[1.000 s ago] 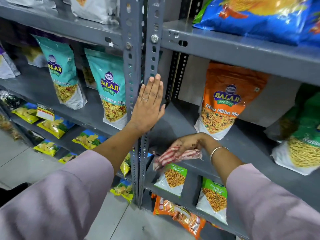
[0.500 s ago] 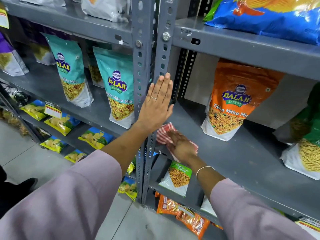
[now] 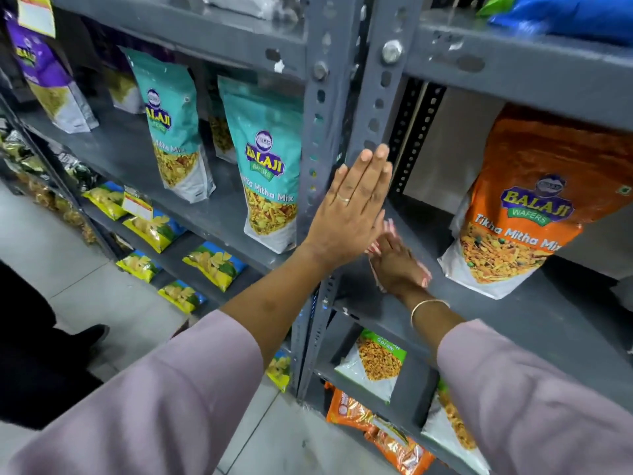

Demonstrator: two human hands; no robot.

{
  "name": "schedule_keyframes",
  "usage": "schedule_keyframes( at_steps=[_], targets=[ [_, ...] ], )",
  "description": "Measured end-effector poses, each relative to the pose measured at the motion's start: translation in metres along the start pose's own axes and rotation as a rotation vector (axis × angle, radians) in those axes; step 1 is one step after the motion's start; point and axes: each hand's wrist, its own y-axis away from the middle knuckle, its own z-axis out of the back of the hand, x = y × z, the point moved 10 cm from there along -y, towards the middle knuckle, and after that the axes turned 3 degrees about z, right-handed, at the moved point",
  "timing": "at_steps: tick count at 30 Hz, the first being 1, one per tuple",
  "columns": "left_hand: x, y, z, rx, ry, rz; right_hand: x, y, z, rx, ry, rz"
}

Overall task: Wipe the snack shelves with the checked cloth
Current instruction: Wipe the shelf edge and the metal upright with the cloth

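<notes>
Pressing flat where a second ago it bunched the checked cloth (image 3: 390,228) at the front edge, the right hand (image 3: 399,265) now spreads it on the grey shelf (image 3: 513,323), deeper in beside the upright post (image 3: 368,80). An orange snack bag (image 3: 534,214) stands near on the right. The left hand (image 3: 354,210), fingers straight and together, lies flat against the post and hides the right fingertips.

Pale grey tiled floor (image 3: 85,269) below dark grey slotted steel upright (image 3: 322,108)

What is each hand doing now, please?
Left hand: open, flat against the shelf post.
Right hand: open, pressing the checked cloth onto the shelf.
</notes>
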Motion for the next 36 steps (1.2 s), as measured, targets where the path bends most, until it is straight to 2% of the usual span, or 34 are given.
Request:
schedule_keyframes(
  at_steps=[1, 2, 5, 6, 9, 10, 11, 14, 15, 18, 22, 26, 32, 36],
  targets=[
    [0.0, -0.001, 0.002, -0.018, 0.019, -0.002, 0.005, -0.007, -0.005, 0.045, 0.013, 0.086],
    [-0.001, -0.001, 0.004, -0.03, 0.033, -0.01, -0.004, -0.017, -0.008, 0.054, 0.014, 0.07],
    [-0.003, 0.0, 0.004, -0.038, 0.0, -0.033, -0.054, -0.028, -0.002, -0.037, 0.028, -0.334],
    [-0.003, 0.0, 0.003, -0.037, -0.011, -0.034, -0.051, -0.031, -0.003, -0.027, 0.049, -0.368],
    [-0.003, 0.002, 0.001, -0.052, 0.013, -0.029, -0.02, -0.053, -0.01, -0.004, -0.015, -0.067],
    [-0.001, 0.003, -0.001, -0.042, 0.028, -0.024, -0.022, -0.062, -0.011, 0.015, -0.026, -0.022],
    [0.0, 0.005, -0.003, -0.034, 0.04, -0.021, -0.032, -0.066, -0.008, 0.022, -0.002, -0.079],
    [0.002, 0.007, -0.005, -0.042, 0.071, -0.016, -0.073, -0.07, 0.001, -0.026, -0.011, -0.422],
    [0.001, 0.008, -0.005, -0.05, 0.072, -0.021, -0.078, -0.073, 0.0, 0.0, -0.025, -0.471],
    [0.0, 0.009, -0.003, -0.065, 0.071, -0.033, -0.079, -0.112, -0.018, 0.114, -0.038, -0.355],
    [0.001, 0.009, -0.005, -0.038, 0.072, -0.033, -0.085, -0.157, -0.044, 0.127, -0.011, -0.196],
    [0.002, 0.009, -0.006, -0.028, 0.088, -0.024, -0.022, -0.113, -0.021, 0.088, 0.079, 0.003],
    [0.002, 0.007, -0.009, 0.012, 0.092, 0.006, 0.021, -0.046, -0.009, 0.028, -0.052, 0.077],
    [0.002, 0.005, -0.006, 0.015, 0.1, 0.01, 0.055, 0.017, 0.008, 0.067, 0.004, 0.126]
  ],
)
